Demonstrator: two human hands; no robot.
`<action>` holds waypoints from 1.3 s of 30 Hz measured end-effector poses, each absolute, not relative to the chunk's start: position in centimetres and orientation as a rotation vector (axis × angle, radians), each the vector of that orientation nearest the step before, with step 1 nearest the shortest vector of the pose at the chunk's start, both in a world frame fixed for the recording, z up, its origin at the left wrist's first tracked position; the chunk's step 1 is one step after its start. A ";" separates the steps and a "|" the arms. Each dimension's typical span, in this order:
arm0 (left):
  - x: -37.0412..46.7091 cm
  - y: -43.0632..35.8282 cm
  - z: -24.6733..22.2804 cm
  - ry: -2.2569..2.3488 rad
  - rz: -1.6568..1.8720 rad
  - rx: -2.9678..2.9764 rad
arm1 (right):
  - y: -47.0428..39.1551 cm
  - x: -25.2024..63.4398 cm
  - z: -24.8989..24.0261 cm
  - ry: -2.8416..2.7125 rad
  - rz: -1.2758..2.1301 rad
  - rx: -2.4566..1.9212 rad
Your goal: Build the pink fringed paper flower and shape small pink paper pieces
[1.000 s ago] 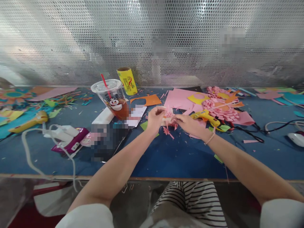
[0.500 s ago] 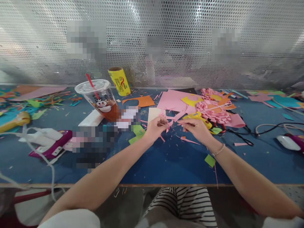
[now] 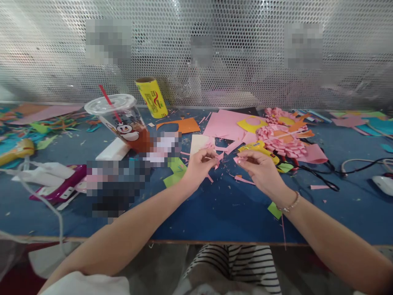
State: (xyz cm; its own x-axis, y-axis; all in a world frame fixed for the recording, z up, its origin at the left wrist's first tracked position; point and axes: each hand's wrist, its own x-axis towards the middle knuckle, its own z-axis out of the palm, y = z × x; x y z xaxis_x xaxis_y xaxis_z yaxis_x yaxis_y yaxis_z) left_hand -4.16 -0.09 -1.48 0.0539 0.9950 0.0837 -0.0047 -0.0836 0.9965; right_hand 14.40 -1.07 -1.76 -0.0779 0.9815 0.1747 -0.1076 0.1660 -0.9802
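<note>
Low over the middle of the blue table, my left hand [image 3: 199, 166] pinches a curled pink paper strip [image 3: 219, 159] between thumb and fingertips. My right hand [image 3: 262, 169] is a short gap to the right, its thumb and forefinger closed on a small bit of pink paper [image 3: 236, 160]. Behind my right hand lies a yellow glue gun [image 3: 256, 146], partly hidden by it. Fringed pink paper flowers [image 3: 281, 141] are just beyond that. A cream card [image 3: 197, 142] lies behind my left hand, and a large pink sheet [image 3: 225, 123] is farther back.
To the left stands a lidded drink cup [image 3: 129, 133] with a red straw, near a yellow tube [image 3: 152, 98]. A purple power strip [image 3: 69, 186] with cables is at far left. Green paper scraps [image 3: 175, 174] and pink trimmings are scattered about. A perforated metal panel [image 3: 172, 53] closes the back.
My right hand has turned and drawn slightly right, away from the left, with a pink bit at its fingertips. My left hand stays nearly where it was. The view has shifted a little.
</note>
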 end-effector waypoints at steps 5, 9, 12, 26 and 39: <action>-4.1 -0.2 -1.9 1.057 1.186 1.317 | -0.6 14.8 -1.9 -1.316 1.162 -0.984; -4.0 -0.2 -2.1 1.055 1.188 1.331 | -0.6 15.1 -1.9 -1.368 1.208 -1.007; -3.8 -0.3 -1.9 1.056 1.194 1.313 | -0.7 15.1 -1.8 -1.340 1.217 -1.000; -3.4 -1.4 -0.5 1.126 1.199 1.406 | -1.2 13.7 -1.3 -1.452 1.196 -1.067; -3.2 -1.8 -0.2 1.129 1.162 1.416 | -1.2 13.6 -1.5 -1.564 1.213 -1.100</action>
